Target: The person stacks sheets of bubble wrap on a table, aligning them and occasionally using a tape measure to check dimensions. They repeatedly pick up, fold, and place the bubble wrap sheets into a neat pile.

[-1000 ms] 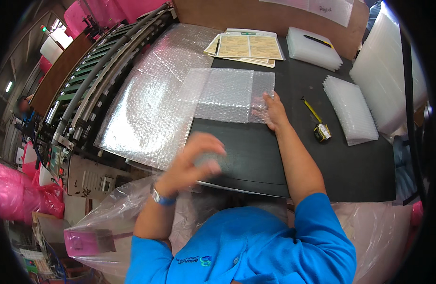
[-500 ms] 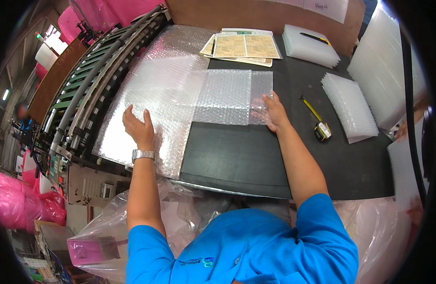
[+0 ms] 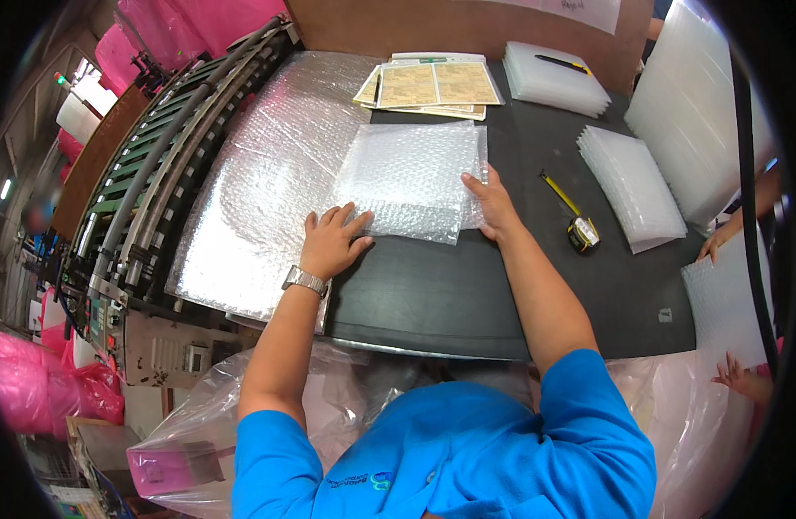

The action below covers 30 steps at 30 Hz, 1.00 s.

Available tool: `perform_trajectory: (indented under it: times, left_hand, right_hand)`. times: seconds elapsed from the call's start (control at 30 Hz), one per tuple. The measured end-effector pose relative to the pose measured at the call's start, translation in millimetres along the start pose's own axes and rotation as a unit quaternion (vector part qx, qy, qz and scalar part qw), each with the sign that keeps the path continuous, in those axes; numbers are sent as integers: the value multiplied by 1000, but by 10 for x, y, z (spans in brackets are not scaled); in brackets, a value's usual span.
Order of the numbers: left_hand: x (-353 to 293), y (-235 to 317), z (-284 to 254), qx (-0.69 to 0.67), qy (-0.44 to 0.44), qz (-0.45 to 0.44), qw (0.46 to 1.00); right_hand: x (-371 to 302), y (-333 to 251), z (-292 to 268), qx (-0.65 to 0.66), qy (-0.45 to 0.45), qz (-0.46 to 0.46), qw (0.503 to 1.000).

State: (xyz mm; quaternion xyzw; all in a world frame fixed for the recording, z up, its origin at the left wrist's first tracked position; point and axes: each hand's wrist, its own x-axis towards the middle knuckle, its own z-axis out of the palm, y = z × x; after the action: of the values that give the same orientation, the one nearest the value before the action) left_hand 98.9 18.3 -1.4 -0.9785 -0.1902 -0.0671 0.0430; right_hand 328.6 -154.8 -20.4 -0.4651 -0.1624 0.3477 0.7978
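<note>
A clear bubble wrap piece, apparently in layers, lies on the black tabletop, its left side overlapping a long silvery bubble wrap sheet. My right hand grips its right edge, thumb on top and fingers behind. At the near left corner rests my left hand, fingers spread and palm down, partly on the bubble wrap. A metal-banded watch is on that wrist.
A yellow tape measure, bubble wrap stacks and a marker lie rightward. Printed papers lie at the back. A roller conveyor runs along the left. Another person's hand holds a white sheet at far right.
The bubble wrap layer that stretched left over the silvery sheet now lies over the right-hand part. My left hand has moved right onto its near corner. The other person's hands show more at right.
</note>
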Motion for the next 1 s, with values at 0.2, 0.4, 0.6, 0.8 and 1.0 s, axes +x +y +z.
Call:
perform_trajectory:
  times: [0.2, 0.4, 0.6, 0.8, 1.0]
  left_hand:
    - [-8, 6, 16, -27, 30, 10, 999]
    - [11, 84, -70, -35, 13, -7, 999]
    - [29, -146, 133, -140, 256, -87, 952]
    - [-78, -977, -117, -32, 304, -212, 928]
    - [-181, -961, -95, -181, 282, -233, 913]
  right_hand:
    - [3, 9, -23, 2, -13, 5, 1000]
    - [17, 40, -9, -67, -21, -28, 997]
    - [48, 40, -32, -58, -6, -4, 998]
    - [-9, -17, -26, -37, 1, 5, 999]
    - [34, -34, -51, -24, -27, 25, 999]
